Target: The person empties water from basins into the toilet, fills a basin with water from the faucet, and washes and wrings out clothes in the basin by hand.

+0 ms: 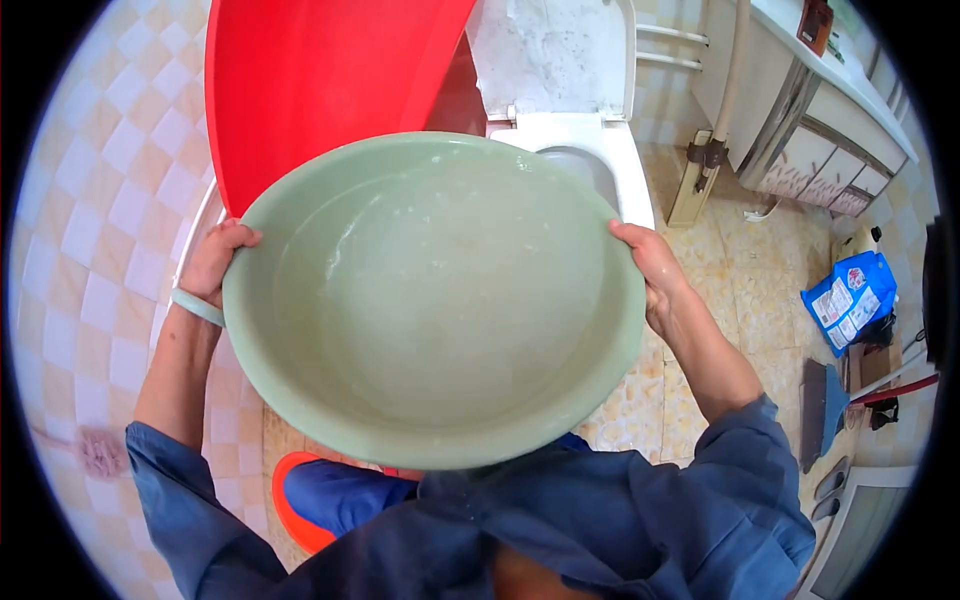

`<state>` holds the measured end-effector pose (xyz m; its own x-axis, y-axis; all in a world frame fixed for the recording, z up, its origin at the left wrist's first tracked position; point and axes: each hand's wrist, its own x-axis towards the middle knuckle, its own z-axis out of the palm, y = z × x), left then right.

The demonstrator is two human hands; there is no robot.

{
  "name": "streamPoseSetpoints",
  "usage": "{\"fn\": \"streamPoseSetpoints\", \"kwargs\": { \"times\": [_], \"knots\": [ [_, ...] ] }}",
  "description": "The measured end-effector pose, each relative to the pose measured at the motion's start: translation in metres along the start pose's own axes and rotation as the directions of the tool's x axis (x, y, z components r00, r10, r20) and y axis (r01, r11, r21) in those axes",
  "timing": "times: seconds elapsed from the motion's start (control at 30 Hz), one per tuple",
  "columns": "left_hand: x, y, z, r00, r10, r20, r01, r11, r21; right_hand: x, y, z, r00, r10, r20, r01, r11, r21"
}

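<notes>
A large green basin (440, 290) is held up in front of my body, with cloudy water in it. My left hand (213, 260) grips its left rim, thumb over the edge and fingers hidden beneath. On the opposite side my right hand (650, 268) grips the rim the same way. A pale bangle (198, 307) circles my left wrist. Just beyond the basin stands a toilet (630, 180) with its lid (555, 60) raised; the basin covers part of the bowl. A big red tub (310, 80) rises behind the basin's left side.
To the right are a white cabinet (830, 130), a pipe (733, 70) near the floor stand, a blue bag (852, 300) and a broom (822, 410). A red slipper (290, 500) shows below the basin. Tiles (130, 200) line the left wall.
</notes>
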<state>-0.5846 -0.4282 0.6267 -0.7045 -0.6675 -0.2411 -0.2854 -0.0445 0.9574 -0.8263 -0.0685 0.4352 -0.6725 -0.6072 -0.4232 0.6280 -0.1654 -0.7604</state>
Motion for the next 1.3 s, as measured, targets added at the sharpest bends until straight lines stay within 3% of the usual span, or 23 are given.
{"fn": "streamPoseSetpoints", "kwargs": {
  "times": [0.23, 0.33, 0.43, 0.83, 1.3],
  "knots": [
    [0.028, 0.009, -0.011, 0.994, 0.025, 0.107, -0.033, 0.997, 0.073, -0.002, -0.003, 0.01, 0.999, 0.004, -0.033, -0.001, 0.997, 0.076],
    [0.034, 0.015, -0.007, 0.997, 0.01, 0.079, -0.019, 0.994, 0.111, -0.001, -0.003, 0.006, 0.999, 0.007, -0.04, -0.004, 0.997, 0.082],
    [0.03, 0.02, 0.006, 0.997, -0.002, 0.082, 0.002, 1.0, -0.005, 0.002, -0.005, 0.004, 0.999, 0.035, -0.021, -0.033, 0.995, 0.095],
    [0.058, 0.031, -0.004, 0.993, -0.118, -0.024, 0.121, 0.985, 0.127, 0.009, -0.002, -0.002, 0.999, 0.044, -0.002, -0.043, 0.984, 0.176],
    [0.103, 0.049, 0.0, 0.998, -0.06, -0.022, 0.063, 0.986, 0.153, 0.002, -0.006, 0.011, 0.998, 0.056, -0.037, -0.047, 0.974, 0.223]
  ]
}}
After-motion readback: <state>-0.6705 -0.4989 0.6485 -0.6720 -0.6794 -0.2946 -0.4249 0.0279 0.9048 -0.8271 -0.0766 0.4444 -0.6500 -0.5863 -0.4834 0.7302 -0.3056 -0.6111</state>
